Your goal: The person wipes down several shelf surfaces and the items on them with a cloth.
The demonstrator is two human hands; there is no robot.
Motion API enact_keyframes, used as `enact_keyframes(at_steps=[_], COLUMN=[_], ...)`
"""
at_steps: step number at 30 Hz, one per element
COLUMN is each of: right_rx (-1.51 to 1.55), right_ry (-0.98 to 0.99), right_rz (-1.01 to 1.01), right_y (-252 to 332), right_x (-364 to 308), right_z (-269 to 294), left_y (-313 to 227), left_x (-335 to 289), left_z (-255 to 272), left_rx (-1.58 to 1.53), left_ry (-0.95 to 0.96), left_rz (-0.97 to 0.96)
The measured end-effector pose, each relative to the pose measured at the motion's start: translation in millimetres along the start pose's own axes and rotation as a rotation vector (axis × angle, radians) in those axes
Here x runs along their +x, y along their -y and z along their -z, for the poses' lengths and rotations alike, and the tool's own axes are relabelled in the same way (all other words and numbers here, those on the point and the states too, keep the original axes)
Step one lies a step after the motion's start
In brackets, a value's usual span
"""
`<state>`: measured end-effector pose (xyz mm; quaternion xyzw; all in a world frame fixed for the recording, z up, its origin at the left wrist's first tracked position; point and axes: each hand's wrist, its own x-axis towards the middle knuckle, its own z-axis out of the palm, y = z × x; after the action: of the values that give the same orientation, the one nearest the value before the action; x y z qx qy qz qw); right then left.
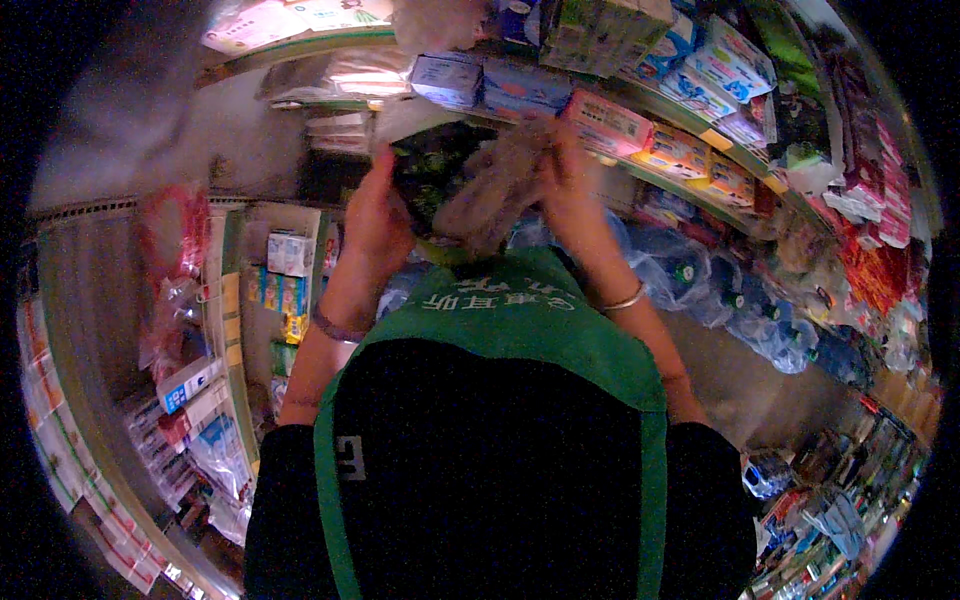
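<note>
My left hand (380, 225) grips the left edge of a dark, black-and-green package (425, 175) held up in front of my chest. The thumb lies along its edge, and motion blur hides its finer shape. My right hand (575, 185) is closed on a crumpled greyish-brown cloth (495, 190). That cloth lies across the right part of the dark package and covers some of it. Both are above the top of my green apron (490, 330).
Shelves of boxed goods run along the far right, with a pink box (607, 122) and an orange box (675, 150) nearest my right hand. Large clear bottles (690, 280) stand below them. At left, a shelf unit (232, 320) carries small packs, and red plastic wrapping (178, 235) hangs beside it.
</note>
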<state>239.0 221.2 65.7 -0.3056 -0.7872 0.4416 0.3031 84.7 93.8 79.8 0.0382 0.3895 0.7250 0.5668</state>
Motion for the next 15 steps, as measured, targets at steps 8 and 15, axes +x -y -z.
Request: enact_keyframes(at_steps=[8, 15], right_rx=[0.032, -0.4], right_ry=[-0.017, 0.141], right_rz=[-0.168, 0.575], right_y=[-5, 76], right_x=[4, -7], right_z=[72, 28], left_y=[-10, -15], left_x=[1, -6], left_z=[32, -4], left_rx=[-0.021, -0.069], left_ry=[-0.092, 0.042], left_rz=[-0.049, -0.004])
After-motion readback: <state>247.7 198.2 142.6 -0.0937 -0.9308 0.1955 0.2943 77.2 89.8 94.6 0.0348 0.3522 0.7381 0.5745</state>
